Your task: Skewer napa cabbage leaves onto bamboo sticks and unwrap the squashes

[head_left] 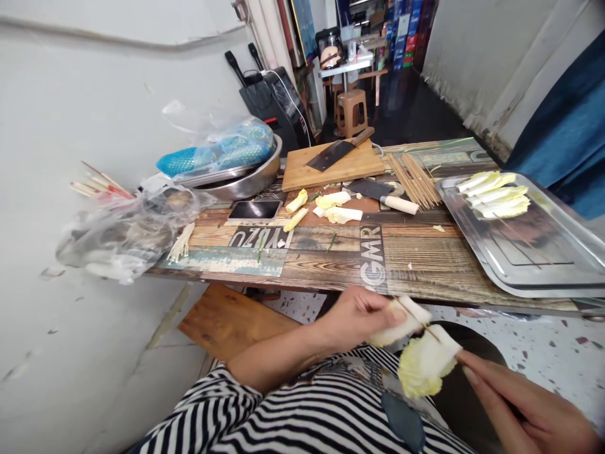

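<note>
In the lower right of the frame, the left hand (352, 318) pinches a yellow-and-white cabbage leaf (394, 331) by the thin brown wooden skewer (432, 333), whose end the right hand (524, 397) grips beside a second frilly-edged leaf (423, 366); threading probably goes best straight through white ribs, fingertips clear.

Left hand (358, 320) — pinching; right hand (513, 392) (lower) — likewise.

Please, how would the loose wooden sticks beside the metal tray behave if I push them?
The wooden sticks would probably roll and spread apart, as they look thin and no band is visible around them. Each is probably light, being so slender. They look straight, so they may feel rather stiff.
</note>
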The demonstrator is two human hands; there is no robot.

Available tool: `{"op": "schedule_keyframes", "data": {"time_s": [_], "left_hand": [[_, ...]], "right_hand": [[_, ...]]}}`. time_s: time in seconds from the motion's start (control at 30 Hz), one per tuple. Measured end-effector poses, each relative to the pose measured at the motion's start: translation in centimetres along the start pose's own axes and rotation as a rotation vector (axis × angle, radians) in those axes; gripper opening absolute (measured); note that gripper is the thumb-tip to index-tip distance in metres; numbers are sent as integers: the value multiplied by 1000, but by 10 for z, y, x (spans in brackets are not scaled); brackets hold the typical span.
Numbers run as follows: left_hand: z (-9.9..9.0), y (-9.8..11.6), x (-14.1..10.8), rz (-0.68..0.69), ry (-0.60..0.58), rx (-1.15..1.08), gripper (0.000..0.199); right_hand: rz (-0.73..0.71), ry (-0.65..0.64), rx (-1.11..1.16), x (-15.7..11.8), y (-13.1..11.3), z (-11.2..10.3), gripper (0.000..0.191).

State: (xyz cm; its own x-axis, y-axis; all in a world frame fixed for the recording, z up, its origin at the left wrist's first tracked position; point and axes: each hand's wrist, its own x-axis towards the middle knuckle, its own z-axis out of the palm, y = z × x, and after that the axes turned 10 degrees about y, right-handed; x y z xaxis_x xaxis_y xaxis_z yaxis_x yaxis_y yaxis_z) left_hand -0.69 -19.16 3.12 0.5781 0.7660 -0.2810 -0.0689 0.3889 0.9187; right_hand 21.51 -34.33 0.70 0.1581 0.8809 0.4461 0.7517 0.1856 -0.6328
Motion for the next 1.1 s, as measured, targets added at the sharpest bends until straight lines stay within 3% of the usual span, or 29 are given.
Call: {"op": "schedule_keyframes", "data": {"time_s": [0.1, 0.4, 0.63, 0.8, 1.1], "left_hand": [[6, -6, -2, -27, -4, 12, 44], [11, -10, 2, -181, -23, -183, 43], [8, -7, 1, -267, 102, -320, 46], [-13, 5, 10, -167, 215, -376, 44], [-18, 5, 9, -143, 102, -349, 43]], "right_hand": [[-55, 67, -6, 6, -10, 3, 33], [-72, 76, 56, 25, -25, 3, 24], [-101, 11, 25, 26, -18, -3, 24], [-88, 26, -15, 25, -3, -5, 23], [-178, -13, -47, 29, 1, -10, 25]]}}
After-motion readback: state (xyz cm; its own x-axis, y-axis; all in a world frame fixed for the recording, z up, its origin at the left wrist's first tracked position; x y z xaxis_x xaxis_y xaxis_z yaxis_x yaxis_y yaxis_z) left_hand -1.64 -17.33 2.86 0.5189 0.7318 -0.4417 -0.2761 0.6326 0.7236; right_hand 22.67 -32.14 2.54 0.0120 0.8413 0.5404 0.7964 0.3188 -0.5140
